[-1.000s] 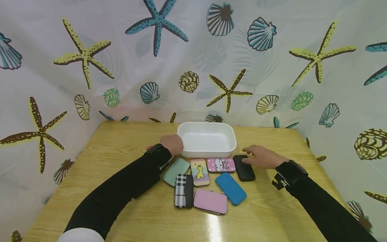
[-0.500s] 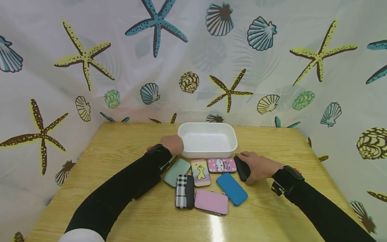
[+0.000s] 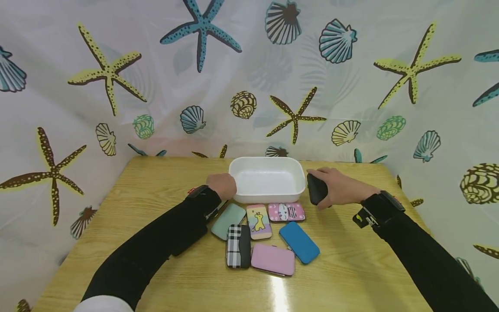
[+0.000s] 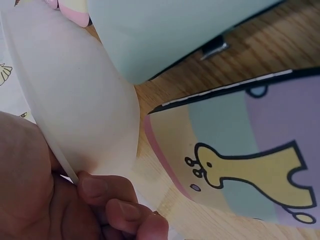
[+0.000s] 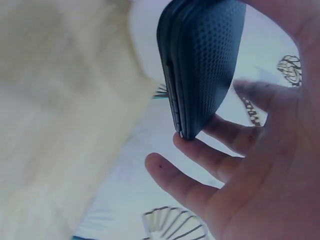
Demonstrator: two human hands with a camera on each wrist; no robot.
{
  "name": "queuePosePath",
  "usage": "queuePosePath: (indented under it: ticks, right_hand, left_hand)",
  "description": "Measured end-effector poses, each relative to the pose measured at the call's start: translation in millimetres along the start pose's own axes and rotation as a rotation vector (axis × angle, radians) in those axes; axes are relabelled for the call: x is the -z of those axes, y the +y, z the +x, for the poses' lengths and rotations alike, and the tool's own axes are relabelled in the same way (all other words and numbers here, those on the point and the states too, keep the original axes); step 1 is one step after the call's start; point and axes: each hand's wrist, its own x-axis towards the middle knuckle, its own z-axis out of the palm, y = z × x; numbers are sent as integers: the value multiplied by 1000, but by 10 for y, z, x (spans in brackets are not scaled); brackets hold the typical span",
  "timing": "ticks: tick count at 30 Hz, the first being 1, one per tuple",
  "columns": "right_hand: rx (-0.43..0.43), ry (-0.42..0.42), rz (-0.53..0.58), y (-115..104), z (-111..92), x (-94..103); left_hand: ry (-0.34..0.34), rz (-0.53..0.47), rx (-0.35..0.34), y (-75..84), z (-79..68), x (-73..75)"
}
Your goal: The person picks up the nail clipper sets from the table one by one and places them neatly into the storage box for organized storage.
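Note:
My left hand [image 3: 223, 186] grips the left rim of a white plastic tub [image 3: 269, 198]; in the left wrist view its fingers [image 4: 92, 189] curl round the tub's edge. Just right of the tub, my right hand [image 3: 342, 187] holds a black zip-less slim case [image 3: 317, 189], lifted off the table. Seen from the right wrist, that case [image 5: 200, 70] has a dimpled surface and is pinched by its ends between thumb and fingers [image 5: 210, 155]. Nearest the left hand lie a mint case [image 3: 228, 221] and a giraffe-printed case [image 3: 259, 222].
A pink cartoon case [image 3: 286, 212] lies against the tub's front. Closer to me are a black-and-white plaid case [image 3: 238, 246], a plain pink case [image 3: 273, 260] and a blue case [image 3: 299, 242]. A shell-print curtain [image 3: 351, 86] surrounds the wooden table [image 3: 171, 268].
My right hand has come down on the black case, gripped it, and raised it away from the table toward the tub's right side. The left hand has stayed on the tub's rim.

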Motion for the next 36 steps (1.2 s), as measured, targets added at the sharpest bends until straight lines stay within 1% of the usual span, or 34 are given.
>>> queuePosePath:
  ticks: [3,6,9,12,16,18,23,25,29,33,36]
  right_hand:
    - [15,23,-16,-90,156,103]
    - [27,20,-23,-184,375,138]
    - [29,-1,-33,-277,637,115]
    - [15,-29,-47,-327,843,70]
    - [5,-80,-84,-357,1035,-12]
    - [3,-97,-123,-361,1112,-63]
    - [-2,-111,-237,-323,1262,-225]
    - [-2,-128,-280,-280,1306,-297]
    - [-39,-185,-328,-233,1363,-382]
    - [-66,-243,-354,-253,1371,-398]
    - [-59,-289,-346,-309,1353,-364]
  left_hand:
    - [4,-14,6,4,-1,6]
    - [13,-19,15,30,-11,13]
    - [11,-24,31,33,-24,11]
    - [8,-28,31,46,-3,-11]
    - [1,-35,37,48,41,-45]
    - [-2,-44,42,36,50,-48]
    - [-9,-65,29,-3,7,8]
    - [-13,-67,23,-7,-11,25]
    - [-12,-65,23,4,-23,39]
    - [-4,-60,32,17,-25,46]
    - [0,-56,38,24,-37,46]
